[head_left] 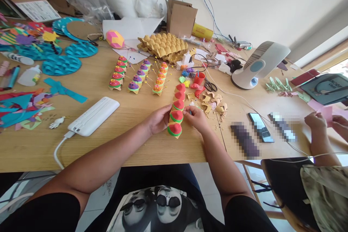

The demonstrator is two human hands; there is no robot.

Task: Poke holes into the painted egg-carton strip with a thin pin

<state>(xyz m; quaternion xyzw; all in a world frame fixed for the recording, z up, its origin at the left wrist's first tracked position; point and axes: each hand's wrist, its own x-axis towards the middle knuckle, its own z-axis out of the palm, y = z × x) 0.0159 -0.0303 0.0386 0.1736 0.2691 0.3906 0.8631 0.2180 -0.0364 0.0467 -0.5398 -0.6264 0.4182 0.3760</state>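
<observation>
My left hand (160,119) grips the left side of an egg-carton strip (178,105), its cups capped with red clay and ringed with green clay. At the strip's right side, the fingers of my right hand (196,117) are pinched together close against it; what lies between them is too small to make out. Beyond my hands stand three finished-looking carton strips: a red one (119,73), a purple one (139,76) and an orange one (160,78), the latter two with ball-headed pins sticking out.
Torn carton scraps (213,103), scissors (210,85) and a red clay tub (199,78) lie right of the strip. A white power bank (94,116) is at left, a fan (258,65) at back right. Another person's hands (317,120) hold pink paper on the far right.
</observation>
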